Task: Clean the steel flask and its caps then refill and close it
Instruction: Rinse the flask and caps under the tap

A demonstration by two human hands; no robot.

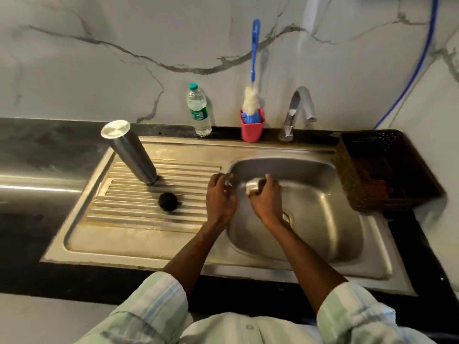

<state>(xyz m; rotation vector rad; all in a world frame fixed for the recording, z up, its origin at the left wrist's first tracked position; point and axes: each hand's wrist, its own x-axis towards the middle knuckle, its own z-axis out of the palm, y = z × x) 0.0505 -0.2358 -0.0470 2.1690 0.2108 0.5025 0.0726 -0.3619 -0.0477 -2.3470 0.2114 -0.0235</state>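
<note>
Here both forearms reach forward from rolled, pale striped sleeves and meet over the near-left part of the sink basin (310,219), the wrists angled inward toward each other. The right hand (267,197) is turned knuckles-up, its fingers and thumb curled round a small steel cap (253,186) held above the basin; its grip is closed on the cap, with something dark showing under the fingers just beside it, too blurred to name. The left hand (221,194) hovers at the basin's left rim, fingers bent and drawn together around a small pale, shiny bit near the fingertips; motion blur hides what it is, and I cannot tell whether that grip truly pinches it. The two hands are near each other but not touching. The steel flask (131,152) stands inverted, mouth down, on the ribbed drainboard (149,212) to the left, well apart from the hands, its flat base uppermost. A dark round scrubber (168,200) lies on the ribs in front of it. At the back of the surface stand a plastic water bottle (198,110), a red cup (252,126) holding a blue-handled bottle brush (253,58), and the tap (298,110); a brown woven basket (382,170) sits to the right of the sink.
</note>
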